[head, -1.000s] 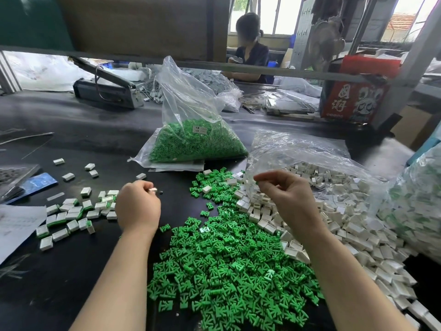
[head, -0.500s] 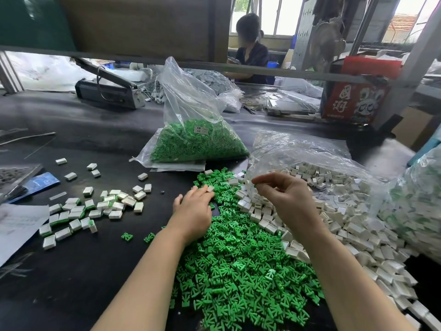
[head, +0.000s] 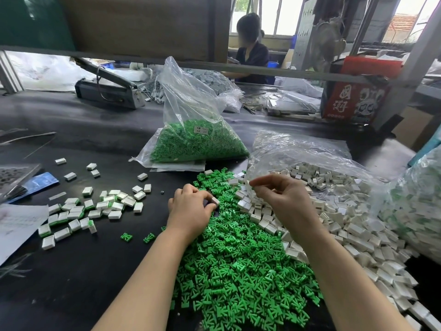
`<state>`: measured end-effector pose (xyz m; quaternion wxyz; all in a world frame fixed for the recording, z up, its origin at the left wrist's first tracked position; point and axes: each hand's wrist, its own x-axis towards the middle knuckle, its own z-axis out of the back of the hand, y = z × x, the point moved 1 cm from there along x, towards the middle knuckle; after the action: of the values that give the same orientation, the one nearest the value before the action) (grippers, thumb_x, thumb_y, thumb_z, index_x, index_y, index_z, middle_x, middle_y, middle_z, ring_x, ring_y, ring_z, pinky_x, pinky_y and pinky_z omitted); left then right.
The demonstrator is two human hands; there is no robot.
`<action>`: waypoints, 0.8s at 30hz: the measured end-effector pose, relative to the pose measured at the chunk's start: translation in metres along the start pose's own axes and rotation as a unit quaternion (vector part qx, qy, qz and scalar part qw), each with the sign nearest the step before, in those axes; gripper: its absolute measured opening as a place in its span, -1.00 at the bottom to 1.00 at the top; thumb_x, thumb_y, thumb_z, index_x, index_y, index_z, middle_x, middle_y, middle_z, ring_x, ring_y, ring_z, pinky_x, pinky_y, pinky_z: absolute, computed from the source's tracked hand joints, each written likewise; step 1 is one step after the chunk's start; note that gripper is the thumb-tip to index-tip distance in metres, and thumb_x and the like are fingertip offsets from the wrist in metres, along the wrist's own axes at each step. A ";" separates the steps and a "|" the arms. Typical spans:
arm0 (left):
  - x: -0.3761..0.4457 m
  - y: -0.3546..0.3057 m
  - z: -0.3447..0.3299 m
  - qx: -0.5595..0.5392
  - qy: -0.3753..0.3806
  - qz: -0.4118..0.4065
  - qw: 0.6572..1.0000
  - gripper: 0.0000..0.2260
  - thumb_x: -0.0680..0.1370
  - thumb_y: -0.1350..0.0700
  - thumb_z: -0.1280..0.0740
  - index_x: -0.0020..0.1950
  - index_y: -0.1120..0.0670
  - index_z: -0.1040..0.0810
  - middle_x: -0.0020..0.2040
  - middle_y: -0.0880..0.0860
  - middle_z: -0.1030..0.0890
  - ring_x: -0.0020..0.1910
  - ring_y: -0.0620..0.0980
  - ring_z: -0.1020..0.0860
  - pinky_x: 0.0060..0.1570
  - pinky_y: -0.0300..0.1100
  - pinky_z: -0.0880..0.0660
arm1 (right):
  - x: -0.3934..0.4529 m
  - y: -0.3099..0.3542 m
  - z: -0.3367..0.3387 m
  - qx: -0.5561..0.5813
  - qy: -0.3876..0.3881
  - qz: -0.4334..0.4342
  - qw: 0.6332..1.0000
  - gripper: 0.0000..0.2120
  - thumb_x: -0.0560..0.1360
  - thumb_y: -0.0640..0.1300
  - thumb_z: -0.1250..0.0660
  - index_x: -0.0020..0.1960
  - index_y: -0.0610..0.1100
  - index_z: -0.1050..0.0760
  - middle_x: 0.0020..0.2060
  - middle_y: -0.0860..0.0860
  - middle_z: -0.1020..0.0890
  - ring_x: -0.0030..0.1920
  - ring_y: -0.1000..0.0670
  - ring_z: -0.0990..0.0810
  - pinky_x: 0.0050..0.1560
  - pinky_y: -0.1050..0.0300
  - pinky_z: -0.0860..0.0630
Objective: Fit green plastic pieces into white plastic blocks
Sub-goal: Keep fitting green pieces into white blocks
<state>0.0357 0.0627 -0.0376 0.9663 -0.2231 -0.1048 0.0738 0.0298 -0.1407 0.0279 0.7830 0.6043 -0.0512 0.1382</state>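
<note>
A heap of loose green pieces (head: 238, 271) lies on the black table in front of me. To its right, white blocks (head: 358, 223) spill from an open clear bag (head: 298, 149). My left hand (head: 191, 211) rests on the far edge of the green heap and pinches a white block (head: 215, 201) between thumb and fingers. My right hand (head: 284, 199) hovers over the white blocks with curled fingers, thumb and forefinger pinched on something small and whitish. Fitted white-and-green blocks (head: 78, 211) lie scattered to the left.
A clear bag of green pieces (head: 195, 144) stands behind the heap. A bag of fitted blocks (head: 417, 199) sits at the right edge, paper (head: 16, 225) at the left. A bag sealer (head: 107, 91) and a red box (head: 353, 99) are farther back. Another person (head: 250, 56) sits beyond the table.
My left hand moved right from the fitted blocks to the far side of the green heap and now pinches a white block. My right hand stayed almost in place.
</note>
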 end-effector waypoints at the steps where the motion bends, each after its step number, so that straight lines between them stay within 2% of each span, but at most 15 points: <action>1: 0.000 0.000 0.000 -0.015 -0.010 -0.003 1.000 -0.86 0.57 -0.11 -0.31 0.08 -0.15 -0.59 0.15 -0.01 -0.44 0.22 0.07 -0.36 0.20 0.00 -0.25 | 0.000 0.000 0.000 0.000 0.001 -0.001 1.000 -0.83 0.51 -0.27 -0.39 -0.10 -0.01 -0.66 -0.15 -0.09 -0.69 -0.07 -0.32 -0.59 -0.01 -0.34 -0.53; 3: -0.001 -0.001 0.001 -0.034 -0.019 -0.007 0.999 -0.92 0.55 -0.11 -0.35 -0.02 -0.15 -0.56 0.05 -0.06 -0.42 0.18 0.05 -0.38 0.15 -0.02 -0.25 | 0.000 0.000 0.001 0.000 0.004 -0.002 1.000 -0.82 0.51 -0.27 -0.40 -0.11 -0.01 -0.66 -0.16 -0.09 -0.69 -0.10 -0.32 -0.58 -0.01 -0.33 -0.53; 7: -0.001 -0.001 0.001 -0.046 -0.003 -0.009 0.999 -0.85 0.53 -0.11 -0.37 0.06 -0.15 -0.56 0.08 -0.07 -0.45 0.19 0.02 -0.38 0.14 -0.03 -0.23 | 0.000 -0.001 0.001 -0.001 0.008 -0.002 1.000 -0.81 0.51 -0.26 -0.40 -0.13 0.03 -0.66 -0.17 -0.06 -0.69 -0.19 -0.15 -0.59 -0.06 -0.18 -0.57; 11: -0.002 -0.004 0.004 -0.078 -0.019 -0.027 0.996 -0.91 0.50 -0.10 -0.41 -0.09 -0.13 -0.56 -0.01 -0.14 -0.49 0.08 -0.06 -0.42 0.03 -0.09 -0.17 | 0.001 -0.004 0.001 0.008 0.016 -0.004 1.000 -0.84 0.51 -0.26 -0.40 -0.07 0.00 -0.63 -0.15 -0.17 -0.65 -0.21 -0.11 -0.56 -0.17 -0.04 -0.62; 14: -0.004 -0.010 0.007 -0.125 -0.029 -0.039 0.991 -0.87 0.48 -0.07 -0.43 -0.14 -0.09 -0.52 -0.11 -0.16 -0.57 -0.04 -0.11 -0.51 0.02 -0.11 -0.15 | 0.001 -0.006 0.002 0.019 0.018 -0.009 1.000 -0.83 0.50 -0.26 -0.41 0.02 -0.03 -0.57 -0.15 -0.17 -0.62 -0.16 -0.07 -0.59 -0.07 0.01 -0.64; 17: -0.008 -0.016 0.010 -0.172 -0.020 -0.056 0.983 -0.89 0.48 0.01 -0.43 -0.14 -0.05 -0.51 -0.20 -0.14 -0.61 -0.14 -0.09 -0.58 0.16 -0.05 -0.34 | 0.002 -0.007 0.002 0.016 0.014 -0.009 1.000 -0.85 0.48 -0.25 -0.43 0.00 -0.06 -0.57 -0.14 -0.16 -0.63 -0.16 -0.03 -0.61 -0.06 0.09 -0.63; 20: -0.012 -0.025 0.017 -0.264 -0.026 -0.081 0.961 -0.89 0.46 0.14 -0.42 -0.16 0.00 -0.51 -0.18 -0.06 -0.66 -0.13 0.00 -0.63 -0.01 0.04 -0.57 | 0.001 -0.006 0.001 0.015 0.012 -0.010 1.000 -0.88 0.47 -0.24 -0.45 -0.03 -0.07 -0.60 -0.12 -0.18 -0.65 -0.19 -0.03 -0.60 -0.09 0.11 -0.63; 22: -0.015 -0.033 0.023 -0.315 -0.039 -0.099 0.943 -0.87 0.46 0.20 -0.42 -0.17 0.01 -0.50 -0.18 -0.03 -0.67 -0.13 -0.04 -0.64 -0.06 0.04 -0.60 | 0.001 -0.005 0.001 0.018 0.017 -0.013 1.000 -0.89 0.47 -0.24 -0.45 -0.05 -0.06 -0.61 -0.11 -0.16 -0.67 -0.15 -0.12 -0.62 -0.05 0.08 -0.63; 24: -0.017 -0.040 0.026 -0.347 -0.045 -0.121 0.929 -0.85 0.46 0.24 -0.44 -0.15 0.04 -0.51 -0.21 -0.03 -0.65 -0.17 -0.07 -0.63 -0.11 -0.01 -0.60 | 0.001 -0.004 0.000 0.028 0.021 -0.019 0.999 -0.89 0.46 -0.24 -0.45 -0.07 -0.06 -0.63 -0.12 -0.12 -0.68 -0.11 -0.11 -0.63 -0.03 0.05 -0.62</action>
<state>0.0172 0.0344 0.0004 0.8245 -0.5265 -0.1936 -0.0751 0.0321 -0.1413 0.0246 0.7692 0.6238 -0.0194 0.1372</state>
